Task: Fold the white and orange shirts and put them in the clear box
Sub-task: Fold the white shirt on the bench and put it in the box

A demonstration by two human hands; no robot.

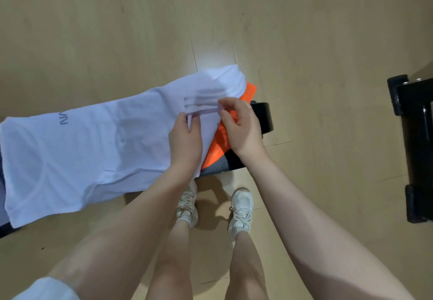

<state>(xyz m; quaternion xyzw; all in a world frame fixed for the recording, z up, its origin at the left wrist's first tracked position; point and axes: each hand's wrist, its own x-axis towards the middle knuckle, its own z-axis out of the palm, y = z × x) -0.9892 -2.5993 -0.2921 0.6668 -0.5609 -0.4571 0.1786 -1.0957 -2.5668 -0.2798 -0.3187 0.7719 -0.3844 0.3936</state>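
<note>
The white shirt lies spread on the dark counter, over the orange shirt. Both hands, left and right, pinch its bunched edge. Soft, light cloth; hold it at the hem.

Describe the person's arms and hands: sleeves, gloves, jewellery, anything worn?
Both forearms are bare to past the elbow. The left hand and right hand wear no gloves, and no rings, watch or bands show. A white short sleeve edge shows at the left upper arm; the right upper arm runs out of frame.
</note>
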